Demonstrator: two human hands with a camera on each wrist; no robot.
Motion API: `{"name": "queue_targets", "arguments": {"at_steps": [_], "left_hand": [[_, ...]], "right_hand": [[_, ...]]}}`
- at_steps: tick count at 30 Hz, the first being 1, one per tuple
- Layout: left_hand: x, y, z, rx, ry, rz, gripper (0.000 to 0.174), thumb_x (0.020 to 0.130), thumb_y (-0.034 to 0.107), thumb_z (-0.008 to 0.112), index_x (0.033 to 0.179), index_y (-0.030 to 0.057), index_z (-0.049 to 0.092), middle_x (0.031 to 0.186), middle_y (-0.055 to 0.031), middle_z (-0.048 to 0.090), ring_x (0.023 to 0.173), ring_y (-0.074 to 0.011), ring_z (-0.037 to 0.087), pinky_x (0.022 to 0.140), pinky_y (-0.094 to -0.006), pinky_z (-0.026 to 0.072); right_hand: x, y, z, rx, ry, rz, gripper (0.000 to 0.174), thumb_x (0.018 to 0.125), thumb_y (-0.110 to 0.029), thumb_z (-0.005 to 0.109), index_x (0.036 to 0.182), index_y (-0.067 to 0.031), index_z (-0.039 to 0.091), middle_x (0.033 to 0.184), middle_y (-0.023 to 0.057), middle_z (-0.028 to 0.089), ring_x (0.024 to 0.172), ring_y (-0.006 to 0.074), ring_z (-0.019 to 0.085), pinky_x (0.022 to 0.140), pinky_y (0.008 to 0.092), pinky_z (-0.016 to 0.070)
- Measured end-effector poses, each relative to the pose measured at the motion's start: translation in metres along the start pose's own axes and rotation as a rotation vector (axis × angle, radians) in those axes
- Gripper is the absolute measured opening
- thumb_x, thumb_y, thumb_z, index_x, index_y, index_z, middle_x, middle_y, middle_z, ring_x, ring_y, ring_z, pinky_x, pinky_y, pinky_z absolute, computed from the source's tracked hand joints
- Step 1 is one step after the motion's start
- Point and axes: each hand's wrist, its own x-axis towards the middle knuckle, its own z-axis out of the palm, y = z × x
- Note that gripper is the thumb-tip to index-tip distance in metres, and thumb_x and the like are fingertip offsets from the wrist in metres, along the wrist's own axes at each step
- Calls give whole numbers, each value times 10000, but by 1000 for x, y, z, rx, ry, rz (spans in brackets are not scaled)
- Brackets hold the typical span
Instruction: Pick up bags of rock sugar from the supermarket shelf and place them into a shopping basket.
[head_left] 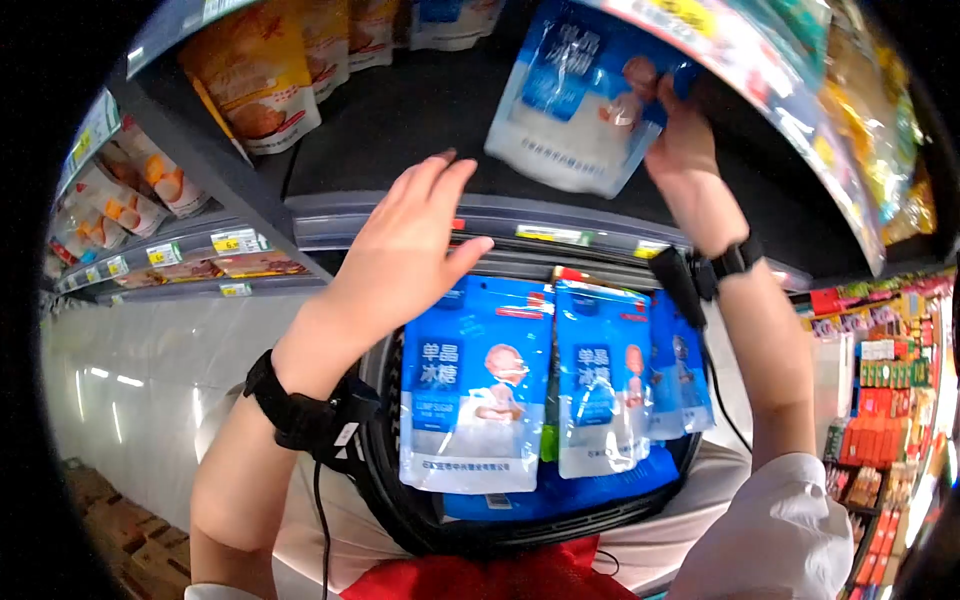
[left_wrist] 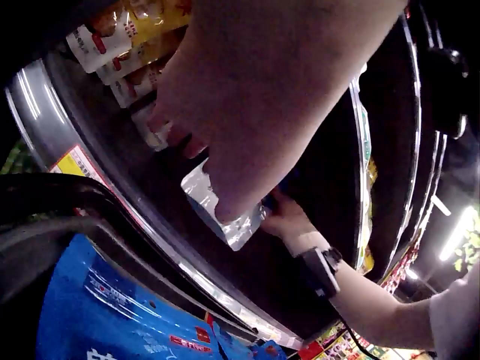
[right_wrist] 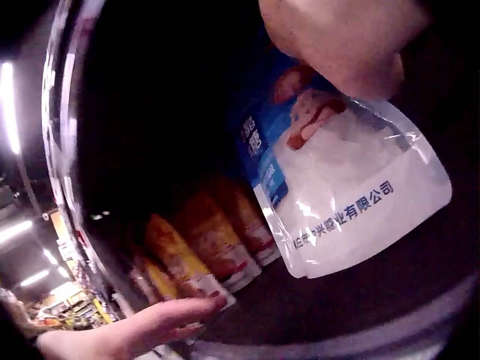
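My right hand [head_left: 685, 140] grips a blue and white pouch of lump sugar [head_left: 570, 110] by its side edge, over the black shelf [head_left: 400, 130]. In the right wrist view the pouch [right_wrist: 337, 172] hangs tilted, its clear window showing pale lumps. My left hand [head_left: 410, 225] is held out with fingers extended, over the shelf's front edge and left of the pouch; nothing is in it. Below the hands, a black basket [head_left: 390, 510] holds several matching pouches, two of them standing upright in front [head_left: 475, 390].
Yellow and orange pouches [head_left: 250, 80] stand at the shelf's left back. A shelf edge with price tags [head_left: 550, 235] runs between shelf and basket. An upper shelf rim [head_left: 740, 70] curves close above the right hand. Further shelves with red packages [head_left: 870, 440] stand at the right.
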Motion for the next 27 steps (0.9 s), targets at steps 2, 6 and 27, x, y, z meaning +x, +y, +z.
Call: {"name": "queue_targets", "arguments": {"at_steps": [2, 6, 27], "left_hand": [[2, 8, 7, -240, 16, -201, 609, 789, 203, 599, 1273, -13, 297, 1293, -222, 338, 1212, -327, 340, 995, -363, 294], [1, 31, 14, -1003, -199, -298, 582, 834, 280, 574, 1254, -26, 311, 1203, -146, 469, 1080, -199, 482, 912, -310, 383], [-81, 117, 38, -1383, -441, -785, 411, 834, 265, 582, 1158, 45, 458, 1074, -71, 555, 970, -153, 541, 809, -290, 444]], "right_hand": [[-52, -23, -2, 73, -87, 165, 212, 903, -238, 453, 1001, -51, 464, 860, 27, 495, 803, 183, 511, 800, 368, 444], [-127, -48, -12, 82, -65, 380, 349, 926, -267, 383, 1182, -31, 412, 1143, 120, 526, 1040, 237, 521, 923, 391, 395], [-274, -19, -69, 303, -7, 591, 464, 937, -389, 283, 1239, -46, 361, 1216, 111, 459, 1106, 222, 472, 920, 372, 402]]}}
